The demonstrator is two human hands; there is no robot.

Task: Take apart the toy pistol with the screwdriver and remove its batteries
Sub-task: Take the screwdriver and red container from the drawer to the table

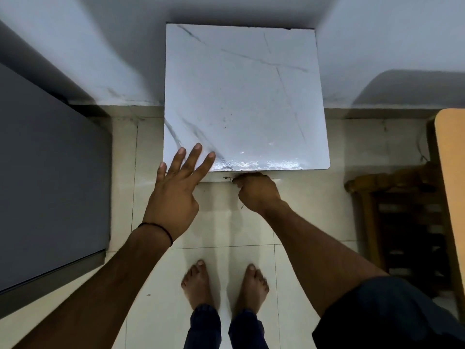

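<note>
While the person stood barefoot on a pale tiled floor [246, 222], the head camera looked straight down over both outstretched arms; the floor filled the lower middle of the view, and a white wall [251, 8] rose beyond it; a large dark grey flat surface [50, 185] took up the left side, and an orange-tan panel [453, 185] with a wooden slatted frame [402, 222] beside it stood at the right edge; a square white table top with grey marble-like veins [246, 96] sat in the centre against the wall, its near edge shiny with reflected light; nothing lay on the part of that top that showed, and neither the toy pistol nor the screwdriver nor any battery could be seen anywhere, so their place relative to either hand could not be told; the left hand [176, 187] was spread open, fingers apart, over the table's near left corner, with the fingertips over the top, though whether they touched it was unclear; a thin dark band [157, 229] circled that wrist; the right hand [258, 191] was curled closed just below the middle of the table's near edge, knuckles up; whether it gripped the edge or anything else could not be told; the two bare feet [224, 285] stood side by side below the hands, dark trouser cuffs at the ankles.
</note>
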